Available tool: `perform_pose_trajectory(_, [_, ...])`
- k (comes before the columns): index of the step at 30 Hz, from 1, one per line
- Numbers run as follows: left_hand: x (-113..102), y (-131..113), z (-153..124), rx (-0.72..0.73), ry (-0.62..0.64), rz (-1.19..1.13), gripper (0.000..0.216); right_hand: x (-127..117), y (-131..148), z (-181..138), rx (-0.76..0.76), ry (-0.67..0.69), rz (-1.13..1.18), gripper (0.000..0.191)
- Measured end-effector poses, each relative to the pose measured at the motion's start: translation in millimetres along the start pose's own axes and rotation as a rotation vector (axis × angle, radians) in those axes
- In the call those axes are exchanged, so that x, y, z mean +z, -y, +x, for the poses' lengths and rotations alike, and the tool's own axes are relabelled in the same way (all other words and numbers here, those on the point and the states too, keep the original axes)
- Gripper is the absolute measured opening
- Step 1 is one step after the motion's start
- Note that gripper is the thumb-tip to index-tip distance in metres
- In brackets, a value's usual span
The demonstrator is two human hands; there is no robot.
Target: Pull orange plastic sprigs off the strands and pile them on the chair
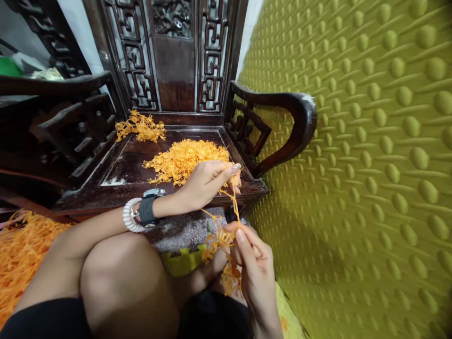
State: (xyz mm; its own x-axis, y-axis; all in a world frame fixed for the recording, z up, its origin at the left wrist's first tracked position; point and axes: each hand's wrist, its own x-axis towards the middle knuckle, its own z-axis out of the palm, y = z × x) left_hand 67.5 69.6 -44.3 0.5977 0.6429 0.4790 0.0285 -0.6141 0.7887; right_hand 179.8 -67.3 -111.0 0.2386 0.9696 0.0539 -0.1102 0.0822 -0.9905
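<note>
1. The orange heap (31,254) runs off the left edge.
2. The left hand (213,181) hides part of the orange pile (190,153) on the chair seat (136,162).
3. The right hand (254,263) covers part of the orange strands (221,239).
4. The dial of the watch (149,208) cannot be read.
5. A green object (10,67), cut off by the left edge, cannot be identified.

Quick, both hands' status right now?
Left hand: closed, fingertips pinching orange strands.
Right hand: closed, thumb and finger pinching the same strands lower down.
</note>
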Motion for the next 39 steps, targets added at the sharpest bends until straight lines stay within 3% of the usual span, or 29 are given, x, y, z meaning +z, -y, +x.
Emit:
perform_pose_trajectory(3, [-11, -2, 9, -0.007, -0.093, -0.049, 0.043, 0, 0, -11, 0.045, 0.003, 0.044, 0.029])
perform_pose_trajectory(6, [-47, -2, 20, -0.018, -0.481, -0.174, 0.037, 6, -9, -29, 0.213, 0.089, 0.144, 0.040])
perform_pose_trajectory(8, [-72, 0, 28, 0.078, -0.620, -0.121, 0.033, 13, -18, -36, 0.307, 0.147, 0.227, 0.044])
perform_pose_trajectory(10, [-88, 4, 37, 0.137, -0.548, 0.103, 0.033, 16, -24, -37, 0.318, 0.176, 0.250, 0.043])
perform_pose_trajectory(12, [-93, 16, 47, 0.097, -0.395, 0.401, 0.035, 16, -27, -34, 0.302, 0.193, 0.220, 0.042])
perform_pose_trajectory(15, [-86, 46, 61, -0.127, -0.193, 0.833, 0.033, 11, -26, -31, 0.296, 0.203, 0.172, 0.042])
perform_pose_trajectory(17, [-80, 67, 65, -0.252, -0.082, 0.964, 0.036, 7, -24, -30, 0.284, 0.193, 0.146, 0.042])
perform_pose_trajectory(20, [-77, 85, 59, -0.289, 0.000, 0.966, 0.046, 3, -23, -27, 0.250, 0.159, 0.093, 0.042])
perform_pose_trajectory(24, [-83, 82, 49, -0.241, 0.061, 0.940, 0.067, -3, -23, -15, 0.180, 0.110, 0.050, 0.039])
perform_pose_trajectory(27, [-87, 80, 49, -0.242, 0.069, 0.934, 0.059, -8, -23, -8, 0.122, 0.098, 0.031, 0.036])
perform_pose_trajectory(33, [-84, 102, 56, -0.272, 0.016, 0.864, 0.051, -12, -20, -10, 0.072, 0.062, 0.044, 0.031])
perform_pose_trajectory(39, [-85, 125, 64, -0.288, -0.162, 0.714, 0.044, -10, -19, -12, 0.073, 0.047, 0.046, 0.031])
